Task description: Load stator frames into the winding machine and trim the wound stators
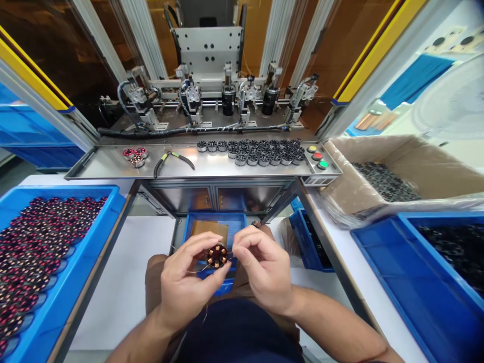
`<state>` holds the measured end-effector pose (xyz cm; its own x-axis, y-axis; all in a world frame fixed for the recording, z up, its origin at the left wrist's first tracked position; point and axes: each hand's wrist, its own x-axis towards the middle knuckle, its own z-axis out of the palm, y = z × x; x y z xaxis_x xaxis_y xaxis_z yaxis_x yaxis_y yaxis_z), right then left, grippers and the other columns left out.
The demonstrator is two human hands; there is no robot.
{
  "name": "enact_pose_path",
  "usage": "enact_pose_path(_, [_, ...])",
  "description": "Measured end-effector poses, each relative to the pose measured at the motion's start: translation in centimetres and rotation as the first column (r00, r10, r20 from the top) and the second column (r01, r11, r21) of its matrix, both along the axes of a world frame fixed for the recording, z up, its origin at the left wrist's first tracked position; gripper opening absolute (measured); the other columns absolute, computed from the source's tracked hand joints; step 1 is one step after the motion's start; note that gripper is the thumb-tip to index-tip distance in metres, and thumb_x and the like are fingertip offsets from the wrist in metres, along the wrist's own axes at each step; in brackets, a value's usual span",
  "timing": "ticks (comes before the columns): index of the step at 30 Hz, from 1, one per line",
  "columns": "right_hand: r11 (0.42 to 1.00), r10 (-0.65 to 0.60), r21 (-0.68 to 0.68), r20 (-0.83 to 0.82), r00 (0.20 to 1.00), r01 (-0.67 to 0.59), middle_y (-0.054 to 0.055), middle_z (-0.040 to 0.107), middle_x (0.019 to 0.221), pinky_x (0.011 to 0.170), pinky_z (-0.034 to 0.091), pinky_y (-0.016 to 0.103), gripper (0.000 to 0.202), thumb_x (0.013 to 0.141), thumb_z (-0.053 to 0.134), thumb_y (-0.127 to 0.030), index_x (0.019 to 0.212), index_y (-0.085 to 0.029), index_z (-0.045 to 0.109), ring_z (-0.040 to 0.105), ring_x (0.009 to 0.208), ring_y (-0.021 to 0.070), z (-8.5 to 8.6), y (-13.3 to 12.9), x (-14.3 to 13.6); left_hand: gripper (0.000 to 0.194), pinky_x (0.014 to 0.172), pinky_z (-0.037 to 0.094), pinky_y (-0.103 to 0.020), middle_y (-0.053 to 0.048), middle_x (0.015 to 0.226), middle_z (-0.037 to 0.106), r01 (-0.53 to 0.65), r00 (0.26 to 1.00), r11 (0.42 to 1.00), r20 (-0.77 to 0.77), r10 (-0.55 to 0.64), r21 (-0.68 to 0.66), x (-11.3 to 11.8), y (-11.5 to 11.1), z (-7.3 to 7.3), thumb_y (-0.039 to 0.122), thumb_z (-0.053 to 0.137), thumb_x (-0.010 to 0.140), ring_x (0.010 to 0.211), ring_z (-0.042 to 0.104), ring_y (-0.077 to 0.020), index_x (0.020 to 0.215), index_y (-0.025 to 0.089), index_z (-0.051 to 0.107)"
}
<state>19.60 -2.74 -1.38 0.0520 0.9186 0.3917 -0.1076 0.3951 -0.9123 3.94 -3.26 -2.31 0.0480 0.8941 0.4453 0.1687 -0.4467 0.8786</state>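
My left hand [185,277] holds a motor stator [217,256] between thumb and fingers, with its ring of copper windings facing up. Loose thin wire ends trail from it, on the left side and below the hand. My right hand [262,262] is closed in a pinch at the stator's right edge, its fingertips apparently on a thin wire there. The pinched part of the wire is mostly hidden by the fingers. Both hands are above my lap, in front of a blue bin [236,220] with a brown sheet [212,233] in it.
On the metal ledge [166,171] lie a few red-wound stators [135,157], green-handled cutters [174,160], rows of black stator cores [260,152] and push buttons [317,157]. A blue tray [119,199] of wound stators stands left; a carton [446,174] and blue bin [381,237] stand right.
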Motion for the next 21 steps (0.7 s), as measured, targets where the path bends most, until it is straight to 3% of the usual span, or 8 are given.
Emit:
enact_pose_path(5, [0.961,0.044,-0.265,-0.138,0.99,-0.079,0.0,0.057,0.071,0.065,0.047,0.027,0.023,0.09,0.065,-0.033,0.073,-0.019,0.059,0.054,0.068,0.0133,-0.7,0.0,-0.4,0.041,0.089,0.059,-0.03,-0.006,0.106,0.073,0.008,0.989,0.997,0.147,0.004,-0.082,0.4,0.2,0.5,0.005,0.079,0.069,0.101,0.07,-0.0203,0.106,0.021,0.071])
enact_pose_path(8, [0.935,0.103,-0.318,-0.178,0.979,-0.157,0.0,0.057,0.07,0.066,0.047,0.028,0.026,0.09,0.064,-0.037,0.072,-0.019,0.059,0.054,0.067,0.0134,-1.0,0.1,-0.3,0.037,0.087,0.061,-0.03,-0.006,0.103,0.074,-0.005,0.988,0.994,0.153,0.022,-0.109,0.4,0.2,0.6,0.007,0.08,0.069,0.097,0.071,-0.0209,0.103,0.02,0.072])
enact_pose_path(12, [0.986,0.098,-0.125,-0.071,0.993,-0.106,0.005,0.059,0.089,0.078,0.048,0.034,0.016,0.087,0.068,-0.035,0.09,-0.02,0.064,0.057,0.085,0.0188,-0.7,0.4,0.3,0.043,0.087,0.059,-0.031,-0.007,0.107,0.072,-0.012,0.999,0.999,0.041,0.013,-0.036,0.0,0.2,0.3,0.005,0.078,0.069,0.101,0.069,-0.0218,0.108,0.023,0.07])
enact_pose_path(15, [0.995,0.093,0.037,0.068,0.993,-0.096,0.009,0.056,0.111,0.095,0.044,0.041,0.025,0.081,0.076,-0.031,0.101,-0.023,0.064,0.054,0.107,0.0243,0.0,0.5,0.7,0.046,0.085,0.059,-0.033,-0.008,0.108,0.072,-0.012,0.999,1.0,-0.048,0.014,0.026,-0.2,0.1,0.1,0.005,0.078,0.069,0.1,0.069,-0.0237,0.11,0.023,0.069])
enact_pose_path(18, [0.994,0.101,0.036,0.091,0.991,-0.104,0.007,0.055,0.11,0.093,0.044,0.038,0.006,0.086,0.07,-0.023,0.09,-0.022,0.065,0.055,0.103,0.0205,0.4,0.5,0.6,0.048,0.086,0.059,-0.032,-0.007,0.109,0.073,-0.008,0.998,0.999,-0.069,0.011,0.042,-0.2,-0.1,0.1,0.003,0.078,0.068,0.1,0.069,-0.0231,0.111,0.024,0.07])
enact_pose_path(21, [0.999,0.029,-0.044,0.033,0.999,-0.028,0.004,0.056,0.096,0.085,0.044,0.033,0.011,0.09,0.063,-0.02,0.08,-0.021,0.063,0.055,0.092,0.017,0.4,0.4,0.4,0.05,0.089,0.058,-0.03,-0.005,0.109,0.072,-0.001,1.0,1.0,-0.001,0.001,0.004,0.0,-0.1,0.3,0.002,0.078,0.068,0.102,0.068,-0.021,0.112,0.025,0.069])
